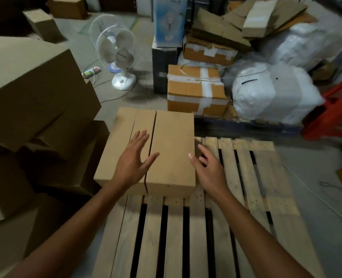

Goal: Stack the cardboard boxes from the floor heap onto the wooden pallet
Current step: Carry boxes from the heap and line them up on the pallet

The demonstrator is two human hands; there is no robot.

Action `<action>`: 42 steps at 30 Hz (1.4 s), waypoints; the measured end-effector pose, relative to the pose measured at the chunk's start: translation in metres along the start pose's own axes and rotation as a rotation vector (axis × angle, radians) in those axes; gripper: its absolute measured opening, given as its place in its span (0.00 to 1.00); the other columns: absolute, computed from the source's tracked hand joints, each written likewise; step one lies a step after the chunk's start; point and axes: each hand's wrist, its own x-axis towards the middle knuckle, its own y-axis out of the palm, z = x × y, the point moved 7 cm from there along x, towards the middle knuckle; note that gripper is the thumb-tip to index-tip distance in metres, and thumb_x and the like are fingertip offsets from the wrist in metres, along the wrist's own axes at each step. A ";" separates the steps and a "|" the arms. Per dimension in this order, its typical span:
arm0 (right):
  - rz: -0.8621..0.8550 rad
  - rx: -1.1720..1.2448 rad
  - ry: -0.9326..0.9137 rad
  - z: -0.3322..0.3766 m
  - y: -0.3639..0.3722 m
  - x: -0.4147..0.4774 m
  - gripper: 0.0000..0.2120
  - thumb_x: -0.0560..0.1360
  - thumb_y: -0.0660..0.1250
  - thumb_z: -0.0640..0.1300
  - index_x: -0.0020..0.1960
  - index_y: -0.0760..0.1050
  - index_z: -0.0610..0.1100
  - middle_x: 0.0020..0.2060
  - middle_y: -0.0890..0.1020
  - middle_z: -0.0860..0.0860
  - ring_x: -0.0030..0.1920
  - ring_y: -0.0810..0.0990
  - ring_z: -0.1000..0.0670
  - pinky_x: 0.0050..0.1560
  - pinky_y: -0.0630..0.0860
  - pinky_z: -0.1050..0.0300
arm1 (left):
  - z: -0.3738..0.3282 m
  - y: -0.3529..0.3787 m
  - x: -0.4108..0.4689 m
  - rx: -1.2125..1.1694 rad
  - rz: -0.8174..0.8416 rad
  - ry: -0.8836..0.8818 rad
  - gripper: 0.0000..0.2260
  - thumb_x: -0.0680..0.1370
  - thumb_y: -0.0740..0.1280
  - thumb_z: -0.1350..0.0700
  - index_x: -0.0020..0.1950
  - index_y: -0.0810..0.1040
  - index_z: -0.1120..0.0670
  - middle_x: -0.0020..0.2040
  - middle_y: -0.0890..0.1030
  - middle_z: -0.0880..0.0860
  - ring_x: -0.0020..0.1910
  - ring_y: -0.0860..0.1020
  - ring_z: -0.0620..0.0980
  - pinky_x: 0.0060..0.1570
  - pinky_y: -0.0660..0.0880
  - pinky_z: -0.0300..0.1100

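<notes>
A plain brown cardboard box [172,145] lies flat on the far left corner of the wooden pallet [256,187], its top flaps meeting in a seam. My left hand [135,161] hovers over the box top with fingers spread and straight, holding nothing. My right hand [208,167] is at the box's right edge, fingers relaxed, thumb near the box top. The heap of cardboard boxes [31,93] rises on the floor to the left of the pallet.
A white table fan [118,55] and a power strip [90,72] stand on the concrete floor behind. Taped boxes [194,91], white wrapped bundles [274,93] and flattened cardboard pile up at the back right. A red plastic stool [334,109] sits at the right.
</notes>
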 end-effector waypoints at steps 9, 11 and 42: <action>-0.063 0.238 -0.097 0.135 -0.087 -0.208 0.31 0.73 0.66 0.57 0.74 0.69 0.49 0.57 0.75 0.68 0.61 0.76 0.66 0.63 0.78 0.52 | -0.130 -0.135 -0.164 -0.319 -0.194 -0.091 0.31 0.78 0.63 0.39 0.79 0.64 0.50 0.79 0.63 0.47 0.79 0.56 0.40 0.76 0.61 0.57; -0.042 0.227 -0.102 0.143 -0.095 -0.251 0.31 0.74 0.69 0.59 0.74 0.69 0.51 0.58 0.75 0.69 0.62 0.75 0.65 0.64 0.78 0.50 | -0.155 -0.155 -0.200 -0.353 -0.215 -0.105 0.32 0.78 0.63 0.40 0.79 0.64 0.51 0.79 0.64 0.48 0.79 0.57 0.40 0.76 0.61 0.56; 0.605 0.109 -0.318 0.201 0.083 -0.555 0.19 0.78 0.68 0.54 0.69 0.72 0.57 0.65 0.77 0.61 0.59 0.76 0.65 0.55 0.76 0.65 | -0.095 -0.345 -0.624 -0.196 -0.718 -0.561 0.28 0.78 0.63 0.39 0.77 0.64 0.43 0.77 0.66 0.47 0.74 0.67 0.49 0.69 0.69 0.54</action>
